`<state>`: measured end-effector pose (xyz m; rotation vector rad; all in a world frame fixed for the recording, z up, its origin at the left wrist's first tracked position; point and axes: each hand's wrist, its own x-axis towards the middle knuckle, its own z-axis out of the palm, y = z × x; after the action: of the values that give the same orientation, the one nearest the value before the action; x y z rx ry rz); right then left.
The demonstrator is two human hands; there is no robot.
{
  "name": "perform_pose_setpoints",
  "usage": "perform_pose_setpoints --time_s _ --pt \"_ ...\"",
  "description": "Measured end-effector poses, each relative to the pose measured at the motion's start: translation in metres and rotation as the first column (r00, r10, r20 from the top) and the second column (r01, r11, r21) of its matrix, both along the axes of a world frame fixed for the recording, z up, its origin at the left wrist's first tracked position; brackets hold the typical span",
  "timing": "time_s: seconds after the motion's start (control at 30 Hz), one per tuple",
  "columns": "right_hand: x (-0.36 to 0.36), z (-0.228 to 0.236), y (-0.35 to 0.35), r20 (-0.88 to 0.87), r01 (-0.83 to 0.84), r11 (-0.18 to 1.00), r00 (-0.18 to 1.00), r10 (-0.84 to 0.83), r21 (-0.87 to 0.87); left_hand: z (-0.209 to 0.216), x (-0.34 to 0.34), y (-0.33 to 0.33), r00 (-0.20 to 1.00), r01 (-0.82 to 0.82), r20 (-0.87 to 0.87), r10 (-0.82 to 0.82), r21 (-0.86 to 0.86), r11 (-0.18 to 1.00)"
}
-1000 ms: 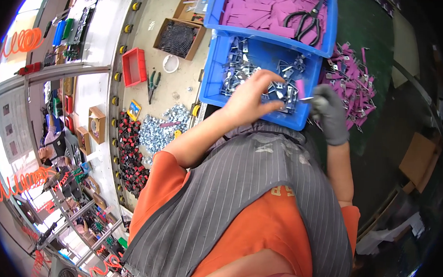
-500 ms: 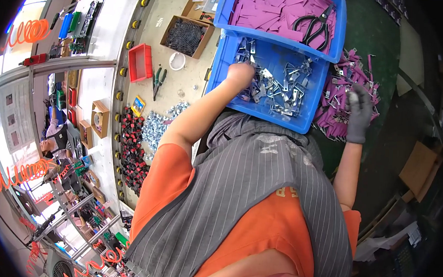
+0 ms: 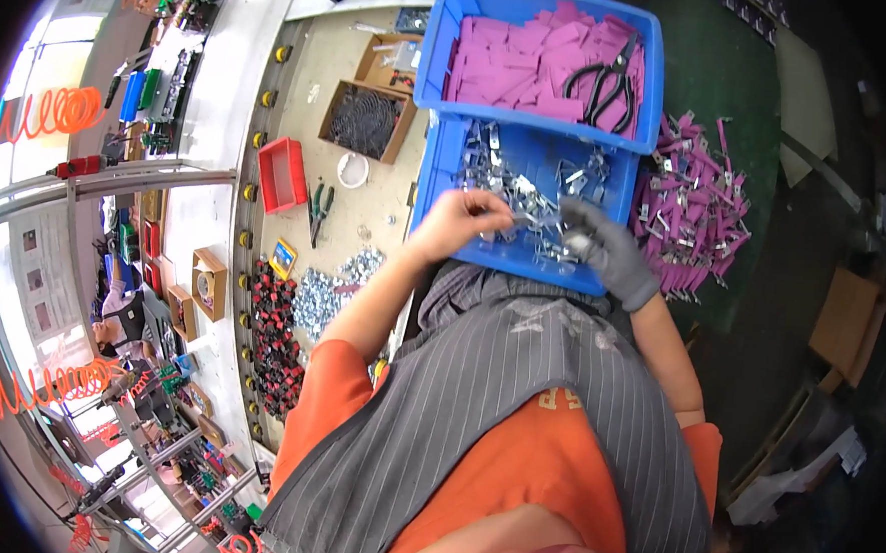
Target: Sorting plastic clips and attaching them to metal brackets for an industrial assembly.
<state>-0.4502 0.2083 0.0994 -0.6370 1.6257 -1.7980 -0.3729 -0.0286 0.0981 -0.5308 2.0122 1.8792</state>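
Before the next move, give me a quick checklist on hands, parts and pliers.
1. Both hands at the lower blue bin: ok, left hand and right hand.
2. Both hands gloved: not ok, only the right; the left is bare.
3. Piece firmly gripped: cannot tell, blurred at the fingertips.
4. Metal pieces left in that bin: ok.
5. Pliers clear of hands: ok, lying on purple strips in the upper blue bin.

Two hands (image 3: 464, 221) and two large bins (image 3: 531, 126) show.
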Motion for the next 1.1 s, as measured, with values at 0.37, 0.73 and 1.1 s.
perform_pose_setpoints --time_s 0.37,0.73,1.1 --pt "-0.004 -0.009 0.009 -0.142 -0.078 0.926 0.980 0.140 0.370 0.038 -0.102 -0.045 0.848 -0.324 -0.476 -0.233 -0.813 0.484" --pt "-0.001 -0.004 0.004 -0.470 0.001 0.921 0.860 0.199 0.390 0.007 -0.252 -0.059 0.986 0.125 0.125 -0.108 -0.992 -0.004" --pt "-0.003 -0.009 0.012 -0.443 0.022 0.965 0.891 0.099 0.260 0.035 -0.235 -0.072 0.967 -0.158 -0.195 -0.164 -0.963 0.218"
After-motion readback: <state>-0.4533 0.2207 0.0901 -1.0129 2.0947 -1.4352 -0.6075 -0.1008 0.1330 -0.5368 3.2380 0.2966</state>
